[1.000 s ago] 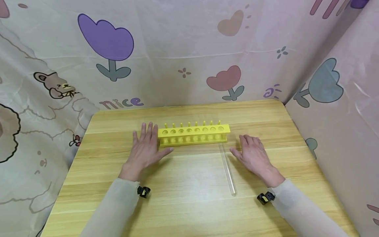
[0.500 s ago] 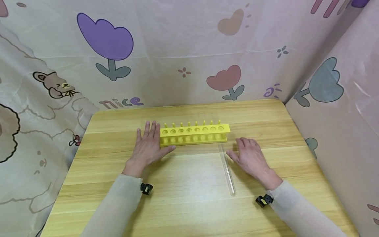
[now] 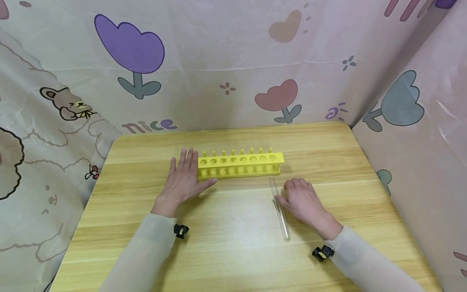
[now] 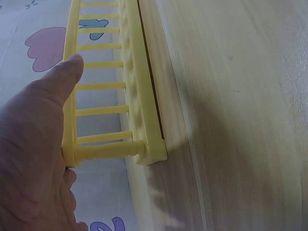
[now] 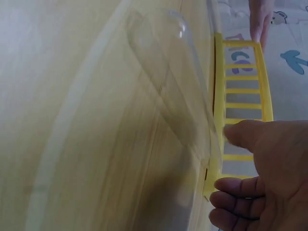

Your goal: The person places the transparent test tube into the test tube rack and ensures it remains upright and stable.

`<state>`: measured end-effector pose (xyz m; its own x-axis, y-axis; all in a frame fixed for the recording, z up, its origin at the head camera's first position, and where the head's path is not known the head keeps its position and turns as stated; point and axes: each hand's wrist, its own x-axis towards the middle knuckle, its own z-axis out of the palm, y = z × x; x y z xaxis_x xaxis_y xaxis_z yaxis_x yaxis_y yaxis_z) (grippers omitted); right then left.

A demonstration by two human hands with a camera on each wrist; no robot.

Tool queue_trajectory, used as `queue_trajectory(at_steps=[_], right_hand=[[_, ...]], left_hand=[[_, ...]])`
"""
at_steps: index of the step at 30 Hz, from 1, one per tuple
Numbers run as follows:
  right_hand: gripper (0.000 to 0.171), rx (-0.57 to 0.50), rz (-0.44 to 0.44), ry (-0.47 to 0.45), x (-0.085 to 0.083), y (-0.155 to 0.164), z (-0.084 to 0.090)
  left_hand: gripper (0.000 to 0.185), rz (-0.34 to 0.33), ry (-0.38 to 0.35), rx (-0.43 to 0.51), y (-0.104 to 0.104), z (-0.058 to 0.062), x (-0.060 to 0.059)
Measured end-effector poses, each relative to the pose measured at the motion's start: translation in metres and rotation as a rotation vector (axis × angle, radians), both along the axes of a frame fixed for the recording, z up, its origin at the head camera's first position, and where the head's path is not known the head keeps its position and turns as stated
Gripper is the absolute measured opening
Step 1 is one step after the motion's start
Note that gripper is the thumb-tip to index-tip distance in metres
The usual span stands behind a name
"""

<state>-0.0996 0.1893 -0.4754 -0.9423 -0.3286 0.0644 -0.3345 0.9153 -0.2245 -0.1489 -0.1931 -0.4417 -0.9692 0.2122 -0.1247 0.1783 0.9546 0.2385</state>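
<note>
Right hand (image 3: 304,201) now nearer clear glass tube (image 3: 279,209), fingers (image 3: 292,185) curled.

Clear glass tube (image 3: 279,209) — matt yellow plastic rack (image 3: 240,165), wood-grain table (image 3: 233,251).

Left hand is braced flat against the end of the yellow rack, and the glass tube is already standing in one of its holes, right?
Not quite. The left hand does rest flat against the end of the yellow rack, but the glass tube lies on the table beside the right hand; the head view shows it.
</note>
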Motion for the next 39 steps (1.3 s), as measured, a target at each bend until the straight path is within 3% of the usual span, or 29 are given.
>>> queue_trajectory(at_steps=[5,28,39], right_hand=[[0.035,0.021,-0.004,-0.038,0.002,-0.006,0.003],[0.051,0.062,-0.058,-0.275,-0.006,-0.026,0.007],[0.022,-0.049,0.005,-0.214,-0.004,-0.029,0.018]], left_hand=[[0.121,0.003,-0.008,0.005,0.0,0.0,0.0],[0.122,0.012,-0.01,0.02,0.002,-0.001,0.0],[0.121,0.019,-0.004,0.02,0.003,-0.002,0.0]])
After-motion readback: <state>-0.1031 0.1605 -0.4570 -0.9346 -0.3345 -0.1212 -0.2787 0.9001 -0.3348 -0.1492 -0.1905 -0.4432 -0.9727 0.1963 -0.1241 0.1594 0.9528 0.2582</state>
